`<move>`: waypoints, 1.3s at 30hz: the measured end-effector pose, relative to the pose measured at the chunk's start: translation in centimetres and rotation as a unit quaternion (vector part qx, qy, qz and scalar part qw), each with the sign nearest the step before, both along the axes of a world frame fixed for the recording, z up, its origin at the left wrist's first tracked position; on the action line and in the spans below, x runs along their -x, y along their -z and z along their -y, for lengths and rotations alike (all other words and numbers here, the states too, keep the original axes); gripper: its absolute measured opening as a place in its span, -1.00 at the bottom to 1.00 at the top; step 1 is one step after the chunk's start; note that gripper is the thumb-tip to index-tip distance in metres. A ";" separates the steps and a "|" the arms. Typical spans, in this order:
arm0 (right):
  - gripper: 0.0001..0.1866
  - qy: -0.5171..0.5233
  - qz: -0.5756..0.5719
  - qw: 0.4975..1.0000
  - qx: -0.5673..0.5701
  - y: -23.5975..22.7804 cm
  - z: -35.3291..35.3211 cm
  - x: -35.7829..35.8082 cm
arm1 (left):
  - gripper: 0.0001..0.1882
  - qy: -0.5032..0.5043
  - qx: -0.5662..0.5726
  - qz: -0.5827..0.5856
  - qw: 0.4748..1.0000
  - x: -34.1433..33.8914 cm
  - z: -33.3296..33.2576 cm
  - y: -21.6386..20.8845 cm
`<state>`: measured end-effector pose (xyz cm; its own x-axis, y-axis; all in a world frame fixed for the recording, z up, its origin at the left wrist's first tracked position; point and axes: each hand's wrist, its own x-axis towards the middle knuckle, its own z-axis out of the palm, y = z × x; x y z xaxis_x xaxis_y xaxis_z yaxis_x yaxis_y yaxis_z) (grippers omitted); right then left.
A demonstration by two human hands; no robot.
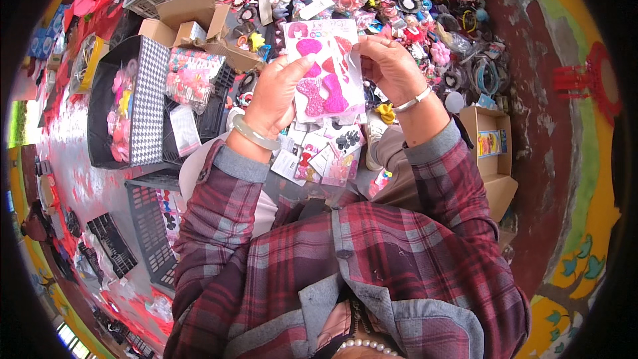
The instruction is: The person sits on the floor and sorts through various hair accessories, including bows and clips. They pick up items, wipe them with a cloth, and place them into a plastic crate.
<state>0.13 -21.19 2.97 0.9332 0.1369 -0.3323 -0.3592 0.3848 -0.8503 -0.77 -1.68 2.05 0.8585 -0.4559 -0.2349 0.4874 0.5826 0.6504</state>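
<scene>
A white card of glittery pink and red hair bows (330, 80) is held up in front of me, its printed side facing me. My left hand (272, 93) grips the left edge, with the thumb over the front near an upper pink bow. At the upper right edge, my right hand (389, 66) pinches the card between thumb and fingers. A pale bangle (256, 134) circles my left wrist, and a silver one (413, 100) my right. Below the card, more carded hair accessories (319, 159) lie in a loose pile between my legs.
Ahead spreads a heap of mixed hair accessories (399, 3). To the left stand a houndstooth fabric bin (147, 103), an open cardboard box (179, 13) and a grey plastic crate (151, 229). An open carton (495, 166) sits at my right.
</scene>
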 end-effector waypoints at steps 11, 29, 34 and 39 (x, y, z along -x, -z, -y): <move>-0.92 -0.025 -0.007 1.000 0.005 0.2 0.7 -0.3 | -0.72 0.008 -0.011 0.044 0.999 0.0 0.7 0.2; -0.93 -0.019 -0.025 0.998 0.049 0.1 0.4 -0.2 | -0.69 0.011 -0.037 0.024 0.999 -0.1 0.4 0.0; -0.92 -0.062 -0.010 0.997 0.049 0.7 1.1 -0.4 | -0.71 0.010 -0.049 0.030 0.998 -0.2 0.4 0.6; -0.93 -0.064 -0.004 0.997 0.043 1.0 0.8 -0.5 | -0.73 0.016 -0.048 0.025 0.998 -0.1 0.5 0.3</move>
